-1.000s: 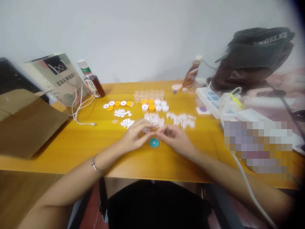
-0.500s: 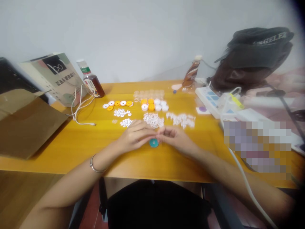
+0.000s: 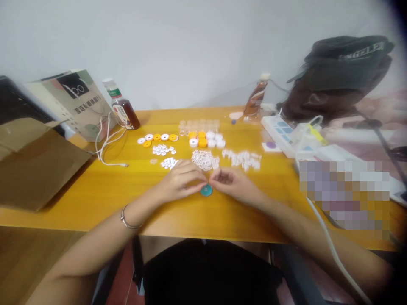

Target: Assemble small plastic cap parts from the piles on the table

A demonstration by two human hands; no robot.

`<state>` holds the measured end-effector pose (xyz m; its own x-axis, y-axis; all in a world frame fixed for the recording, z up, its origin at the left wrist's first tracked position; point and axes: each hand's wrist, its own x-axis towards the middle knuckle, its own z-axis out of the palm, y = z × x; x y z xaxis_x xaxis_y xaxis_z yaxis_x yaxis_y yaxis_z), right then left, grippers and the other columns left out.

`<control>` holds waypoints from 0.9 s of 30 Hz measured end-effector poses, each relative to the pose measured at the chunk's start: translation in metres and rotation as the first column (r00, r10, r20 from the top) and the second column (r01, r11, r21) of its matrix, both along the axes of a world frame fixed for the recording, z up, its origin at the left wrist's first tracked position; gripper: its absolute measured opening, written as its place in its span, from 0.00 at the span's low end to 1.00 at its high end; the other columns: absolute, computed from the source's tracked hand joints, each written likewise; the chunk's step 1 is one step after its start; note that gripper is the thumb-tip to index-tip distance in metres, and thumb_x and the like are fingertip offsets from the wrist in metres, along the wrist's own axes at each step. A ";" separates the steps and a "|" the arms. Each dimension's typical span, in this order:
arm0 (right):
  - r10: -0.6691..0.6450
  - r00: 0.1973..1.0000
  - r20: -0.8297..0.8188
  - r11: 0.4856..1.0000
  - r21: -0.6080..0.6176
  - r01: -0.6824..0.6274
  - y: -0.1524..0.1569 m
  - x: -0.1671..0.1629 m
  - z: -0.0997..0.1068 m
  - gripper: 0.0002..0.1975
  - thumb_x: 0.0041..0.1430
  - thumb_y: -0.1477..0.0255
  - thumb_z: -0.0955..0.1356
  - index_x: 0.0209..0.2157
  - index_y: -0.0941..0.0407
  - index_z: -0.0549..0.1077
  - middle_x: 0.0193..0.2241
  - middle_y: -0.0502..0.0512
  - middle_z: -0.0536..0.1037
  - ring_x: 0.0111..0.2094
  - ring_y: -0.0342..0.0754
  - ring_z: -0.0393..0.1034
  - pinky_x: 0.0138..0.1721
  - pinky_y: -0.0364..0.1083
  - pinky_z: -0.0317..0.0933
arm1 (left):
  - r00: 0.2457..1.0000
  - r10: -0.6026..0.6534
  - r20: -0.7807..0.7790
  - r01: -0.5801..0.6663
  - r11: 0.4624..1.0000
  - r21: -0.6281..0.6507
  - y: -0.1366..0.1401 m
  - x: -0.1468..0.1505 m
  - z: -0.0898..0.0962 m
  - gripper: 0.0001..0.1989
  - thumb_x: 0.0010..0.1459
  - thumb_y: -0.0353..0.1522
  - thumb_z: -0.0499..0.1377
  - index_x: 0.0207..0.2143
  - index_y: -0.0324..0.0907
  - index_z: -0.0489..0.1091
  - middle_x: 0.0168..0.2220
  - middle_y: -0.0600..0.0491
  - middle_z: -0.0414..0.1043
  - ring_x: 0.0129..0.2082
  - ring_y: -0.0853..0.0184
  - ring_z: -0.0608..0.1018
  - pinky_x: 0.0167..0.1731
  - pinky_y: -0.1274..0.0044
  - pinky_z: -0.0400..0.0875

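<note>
A teal disc (image 3: 206, 190) with a small pale piece at its centre lies on the table in front of me. From the left, my left hand (image 3: 186, 180) reaches in with thumb and fingertips pinched at the disc's upper edge. My right hand (image 3: 232, 185) is on the other side, its thumb and index finger pinched just above the disc and the other fingers curled. Whatever sits between either set of fingertips is too small to make out. Just beyond the hands are piles of small white round pieces (image 3: 169, 163) and white openwork plastic pieces (image 3: 205, 160).
Farther back are yellow and white rings (image 3: 157, 137), stacked yellow and white round parts (image 3: 202, 142) and clear cups (image 3: 200, 125). A cardboard piece (image 3: 41, 165), paper bag (image 3: 84, 103) and sauce bottle (image 3: 125, 112) stand left. Right are a drink bottle (image 3: 255, 99), power strip (image 3: 278, 133) and black bag (image 3: 340, 80).
My two sets of fingertips have drawn slightly apart. My left thumb and fingers have come down a little toward the disc, which stays in place.
</note>
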<state>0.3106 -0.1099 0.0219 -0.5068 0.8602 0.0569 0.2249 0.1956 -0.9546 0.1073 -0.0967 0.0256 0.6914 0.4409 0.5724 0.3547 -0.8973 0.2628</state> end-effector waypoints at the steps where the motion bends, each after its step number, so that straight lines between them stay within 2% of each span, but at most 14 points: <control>1: -0.010 0.999 0.052 0.997 0.077 0.006 0.000 0.002 -0.002 0.05 0.51 0.69 0.66 0.29 0.57 0.68 0.24 0.50 0.70 0.25 0.41 0.64 0.28 0.43 0.59 | 1.000 -0.003 -0.015 0.002 0.999 -0.032 0.001 0.000 -0.001 0.04 0.55 0.32 0.56 0.34 0.41 0.68 0.32 0.52 0.71 0.34 0.70 0.70 0.37 0.75 0.62; 4: -0.024 0.986 0.163 0.945 0.326 -0.031 0.001 0.005 -0.008 0.08 0.48 0.71 0.68 0.33 0.56 0.67 0.30 0.51 0.70 0.31 0.44 0.64 0.34 0.45 0.60 | 0.998 -0.032 -0.061 0.022 0.987 -0.159 0.003 0.000 -0.004 0.05 0.56 0.33 0.55 0.34 0.41 0.68 0.32 0.52 0.71 0.34 0.70 0.71 0.37 0.75 0.63; 7: 0.025 0.979 0.204 0.892 0.437 -0.114 0.000 0.006 -0.014 0.11 0.47 0.74 0.68 0.35 0.55 0.65 0.34 0.53 0.70 0.37 0.46 0.64 0.40 0.47 0.60 | 0.993 -0.084 -0.082 0.059 0.962 -0.267 0.005 0.001 -0.008 0.07 0.57 0.33 0.54 0.33 0.40 0.69 0.32 0.51 0.71 0.34 0.70 0.71 0.37 0.75 0.64; 9: 0.049 0.976 0.211 0.883 0.448 -0.141 0.000 0.004 -0.018 0.11 0.48 0.74 0.67 0.36 0.55 0.65 0.34 0.53 0.69 0.37 0.47 0.64 0.41 0.48 0.60 | 0.991 -0.107 -0.083 0.077 0.950 -0.303 0.006 0.002 -0.010 0.07 0.57 0.33 0.54 0.33 0.40 0.69 0.32 0.51 0.71 0.34 0.70 0.71 0.37 0.76 0.64; 14: 0.059 0.978 0.201 0.896 0.422 -0.141 0.000 0.002 -0.023 0.11 0.49 0.74 0.66 0.37 0.55 0.64 0.34 0.54 0.70 0.37 0.47 0.65 0.41 0.48 0.61 | 0.989 -0.126 -0.072 0.095 0.940 -0.329 0.008 0.003 -0.014 0.07 0.56 0.33 0.54 0.33 0.39 0.69 0.32 0.51 0.71 0.34 0.70 0.71 0.37 0.75 0.64; 27: 0.031 0.982 0.187 0.905 0.411 -0.107 0.000 0.002 -0.025 0.10 0.49 0.74 0.66 0.36 0.55 0.64 0.32 0.53 0.71 0.35 0.46 0.66 0.38 0.47 0.62 | 0.988 -0.101 -0.118 0.060 0.947 -0.314 0.009 0.004 -0.018 0.08 0.57 0.34 0.54 0.35 0.40 0.70 0.32 0.51 0.71 0.34 0.70 0.71 0.38 0.75 0.63</control>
